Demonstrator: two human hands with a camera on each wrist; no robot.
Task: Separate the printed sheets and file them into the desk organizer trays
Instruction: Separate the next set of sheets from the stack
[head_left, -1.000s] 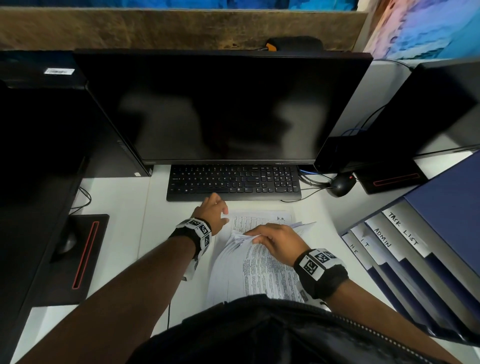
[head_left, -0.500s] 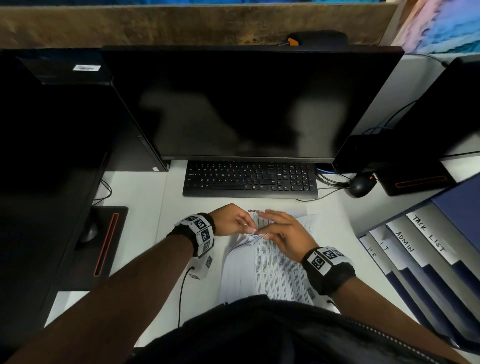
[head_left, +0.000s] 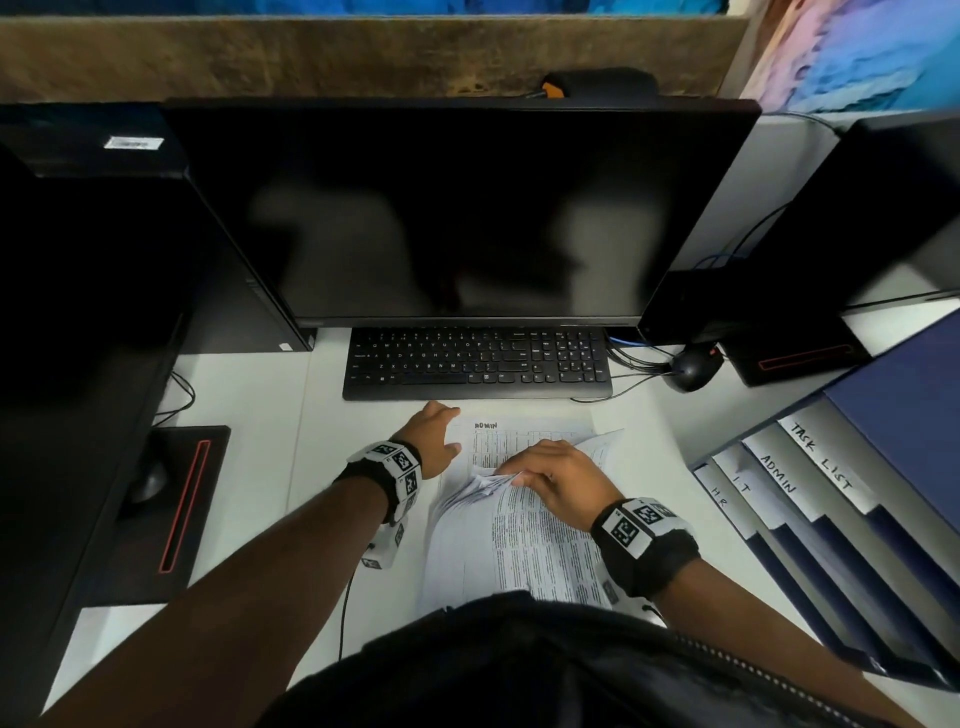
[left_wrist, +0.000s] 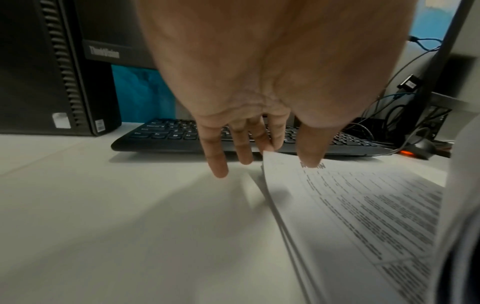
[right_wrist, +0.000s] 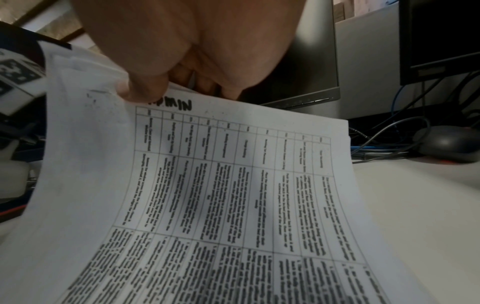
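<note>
Printed sheets (head_left: 519, 551) under right hand (head_left: 558, 480)

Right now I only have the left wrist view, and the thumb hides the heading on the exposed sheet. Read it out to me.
Observer: In the head view the exposed sheet is headed ADMIN in handwriting.
Operator: Report what the right hand is doing.
Observer: The right hand pinches the upper sheets by their far edge. They are curled toward the person, which uncovers that page.
Operator: Point me to its tray.
Observer: The desk organizer stands at the person's right with tabs reading HR, IT, ADMIN and TASK LIST. The ADMIN tab is third from the front.
</note>
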